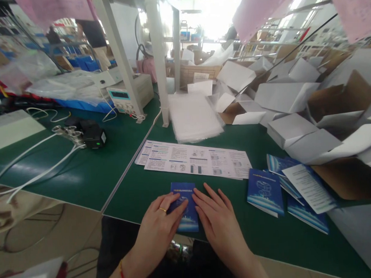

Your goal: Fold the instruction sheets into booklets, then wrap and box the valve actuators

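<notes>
Blue leaflet: it lies closed and flat on the green tabletop (259,236), close to the near edge, between the hands; the blue leaflet (189,221) has its long axis running near to far.
Left hand: the left hand (160,220) lies palm down from the near left, fingers loosely extended and slightly bent, thumb and fingertips resting across the leaflet's cover; nothing is gripped.
Right hand: the right hand (218,217) is spread flat, fingers pointing far and left, index fingertip at the leaflet's right edge, the rest on the tabletop; it grips nothing.
Nearer hand: both are at the leaflet, the left covering more of it.
Printed sheets: the unfolded sheets (195,159) lie just beyond, long axis left to right.
Right side: more blue leaflets (264,191) lie beyond the right hand.
</notes>
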Motion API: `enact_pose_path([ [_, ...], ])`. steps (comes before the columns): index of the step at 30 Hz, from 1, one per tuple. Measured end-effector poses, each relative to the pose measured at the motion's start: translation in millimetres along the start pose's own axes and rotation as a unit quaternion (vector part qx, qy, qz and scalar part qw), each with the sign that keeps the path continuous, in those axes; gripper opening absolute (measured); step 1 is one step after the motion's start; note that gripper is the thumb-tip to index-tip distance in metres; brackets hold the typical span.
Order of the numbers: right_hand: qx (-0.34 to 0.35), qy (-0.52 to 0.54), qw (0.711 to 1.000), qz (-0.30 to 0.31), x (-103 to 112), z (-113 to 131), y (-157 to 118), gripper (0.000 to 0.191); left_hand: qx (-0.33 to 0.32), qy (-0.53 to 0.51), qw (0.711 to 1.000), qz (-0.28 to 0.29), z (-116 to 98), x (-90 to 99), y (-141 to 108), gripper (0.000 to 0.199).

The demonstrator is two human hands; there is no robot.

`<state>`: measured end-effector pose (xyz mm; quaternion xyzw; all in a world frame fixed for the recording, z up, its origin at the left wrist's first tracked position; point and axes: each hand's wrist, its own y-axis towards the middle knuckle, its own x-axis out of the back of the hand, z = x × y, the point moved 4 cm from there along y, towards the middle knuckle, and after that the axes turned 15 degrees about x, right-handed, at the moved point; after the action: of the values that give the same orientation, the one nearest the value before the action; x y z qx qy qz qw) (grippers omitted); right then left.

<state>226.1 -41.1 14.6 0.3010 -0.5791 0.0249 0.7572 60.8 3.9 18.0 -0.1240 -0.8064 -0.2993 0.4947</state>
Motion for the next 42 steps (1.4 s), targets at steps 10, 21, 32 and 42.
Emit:
enact_pose_path([
  [10, 0.094, 0.017, 0.989, -0.109, 20, 25, -44, 0.039, -0.034, -0.058, 0.998, 0.021, -22, 2.0, -5, 0.030],
  [21, -0.063, -0.076, 0.978, -0.186, 93, -16, -83, 0.059, 0.020, -0.120, 0.992, -0.014, 1, 7.3, 12, 0.025],
  [32, -0.110, -0.081, 0.968, -0.212, 63, -58, -72, 0.044, 0.006, 0.061, 0.994, 0.086, 38, -12.3, 108, 0.070],
  [42, -0.129, -0.014, 0.980, -0.153, 44, -65, -70, 0.028, -0.060, 0.047, 0.993, 0.092, 52, -19.4, 131, 0.034],
])
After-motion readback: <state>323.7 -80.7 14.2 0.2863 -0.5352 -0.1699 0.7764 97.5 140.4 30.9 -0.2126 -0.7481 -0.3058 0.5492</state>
